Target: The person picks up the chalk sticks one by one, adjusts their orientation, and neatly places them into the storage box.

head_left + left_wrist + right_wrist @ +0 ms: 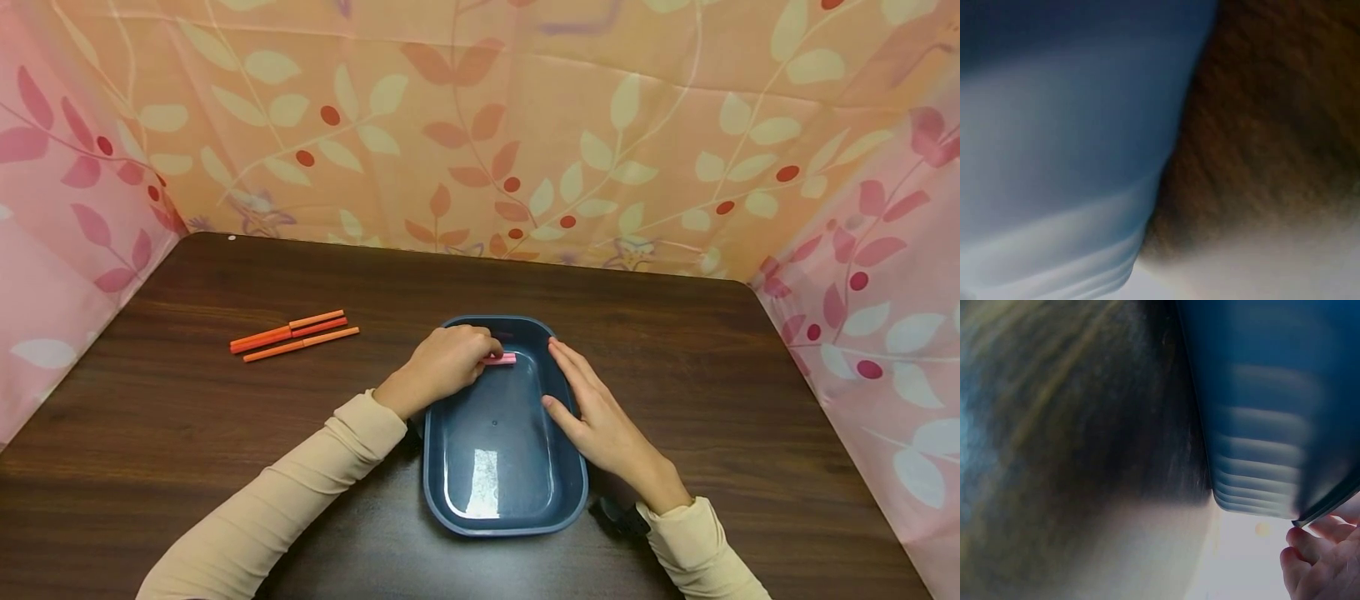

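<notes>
A dark blue plastic tray [506, 531] sits on the table in the head view. My left hand [444, 367] reaches over its left rim and holds pink pens [506, 359] by curled fingers, low near the tray's far end. Only the pens' right ends show; the rest is hidden by the hand. My right hand [603, 421] rests on the right rim with its fingers straight. In the right wrist view, fingertips of the right hand [1325, 559] touch the rim beside the tray's ribbed outer wall [1260, 425]. The left wrist view shows only the blurred tray wall [1079, 137].
Several orange and red felt-tip pens [300, 343] lie close together on the dark wooden table [172, 400], left of the tray. Patterned curtains [480, 125] hang behind the table and at both sides.
</notes>
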Demonstrator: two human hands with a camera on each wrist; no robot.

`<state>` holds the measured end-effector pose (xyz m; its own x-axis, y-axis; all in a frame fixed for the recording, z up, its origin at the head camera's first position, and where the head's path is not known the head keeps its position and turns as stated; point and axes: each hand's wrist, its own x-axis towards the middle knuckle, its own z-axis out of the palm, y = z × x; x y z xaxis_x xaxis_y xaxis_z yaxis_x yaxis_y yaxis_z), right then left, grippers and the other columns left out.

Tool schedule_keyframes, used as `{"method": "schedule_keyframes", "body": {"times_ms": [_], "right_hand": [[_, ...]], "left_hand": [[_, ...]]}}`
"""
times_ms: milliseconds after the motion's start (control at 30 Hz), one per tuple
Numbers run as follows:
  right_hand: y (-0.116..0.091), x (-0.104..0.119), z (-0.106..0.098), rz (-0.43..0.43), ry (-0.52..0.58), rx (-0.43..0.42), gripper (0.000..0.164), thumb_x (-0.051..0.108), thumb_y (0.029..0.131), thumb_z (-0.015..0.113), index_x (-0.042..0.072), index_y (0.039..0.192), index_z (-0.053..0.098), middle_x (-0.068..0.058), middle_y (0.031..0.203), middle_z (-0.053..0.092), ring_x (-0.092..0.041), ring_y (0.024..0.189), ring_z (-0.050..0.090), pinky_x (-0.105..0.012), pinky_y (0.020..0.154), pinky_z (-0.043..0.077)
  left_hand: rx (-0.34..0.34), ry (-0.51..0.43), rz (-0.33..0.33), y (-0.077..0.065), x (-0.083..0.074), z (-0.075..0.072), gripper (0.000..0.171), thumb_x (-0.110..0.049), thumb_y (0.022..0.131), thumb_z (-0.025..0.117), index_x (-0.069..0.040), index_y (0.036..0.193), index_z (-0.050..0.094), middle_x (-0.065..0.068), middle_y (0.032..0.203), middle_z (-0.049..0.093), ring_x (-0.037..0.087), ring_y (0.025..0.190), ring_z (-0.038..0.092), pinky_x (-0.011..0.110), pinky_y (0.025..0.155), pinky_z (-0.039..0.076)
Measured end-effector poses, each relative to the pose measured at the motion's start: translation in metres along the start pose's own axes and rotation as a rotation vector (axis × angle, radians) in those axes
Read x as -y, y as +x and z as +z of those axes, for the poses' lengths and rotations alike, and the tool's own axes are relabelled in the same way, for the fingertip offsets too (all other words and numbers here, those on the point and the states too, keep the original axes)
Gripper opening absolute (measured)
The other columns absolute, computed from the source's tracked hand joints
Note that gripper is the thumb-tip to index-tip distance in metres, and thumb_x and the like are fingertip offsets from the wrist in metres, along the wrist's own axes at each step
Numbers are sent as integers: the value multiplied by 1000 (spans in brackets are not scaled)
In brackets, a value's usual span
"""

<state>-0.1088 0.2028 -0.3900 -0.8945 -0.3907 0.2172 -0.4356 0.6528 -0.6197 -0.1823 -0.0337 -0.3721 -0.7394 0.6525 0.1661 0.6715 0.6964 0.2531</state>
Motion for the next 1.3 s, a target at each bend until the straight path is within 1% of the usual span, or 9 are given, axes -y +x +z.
{"method": "schedule_keyframes", "body": {"times_ms": [133,267,567,833,1000,1300], "right_hand": [[0,1,0,-2,-2,-7,71,13,95,63,5,156,27,-11,162,28,-32,147,32,-60,115,29],[-1,1,1,1,-6,-5,71,13,96,63,4,156,27,-11,162,28,-33,147,32,-60,115,30],[0,4,0,12,-1,8,70,15,96,62,5,156,27,-8,163,27,-30,148,32,-57,116,30],[-1,3,-1,6,-8,0,71,14,96,63,4,156,27,-10,162,28,-32,147,33,-59,115,31],[-1,2,0,-11,-5,-19,71,13,95,63,4,156,27,-11,161,29,-33,146,34,-60,114,32],[0,2,2,-23,-2,-26,70,11,95,63,2,155,28,-13,161,29,-33,146,34,-59,114,31]], "left_hand": [[-1,4,-8,0,0,0,21,-7,92,66,-15,110,76,3,99,74,20,90,69,35,77,58],[-11,9,-4,-1,-1,1,21,-10,90,71,-13,110,76,4,99,74,20,90,68,35,80,58],[-30,15,-4,-2,-1,2,21,-11,88,73,-13,109,77,4,98,75,21,88,68,35,79,58],[-39,-5,-17,-2,-2,2,18,-13,92,70,-14,108,77,3,99,75,20,90,70,35,77,58],[-57,-1,-12,-2,-2,4,17,-15,91,71,-14,107,77,2,97,74,19,88,70,34,75,58],[-56,11,-19,-2,-1,5,17,-17,91,72,-14,106,77,2,97,74,19,86,69,34,74,58]]}}
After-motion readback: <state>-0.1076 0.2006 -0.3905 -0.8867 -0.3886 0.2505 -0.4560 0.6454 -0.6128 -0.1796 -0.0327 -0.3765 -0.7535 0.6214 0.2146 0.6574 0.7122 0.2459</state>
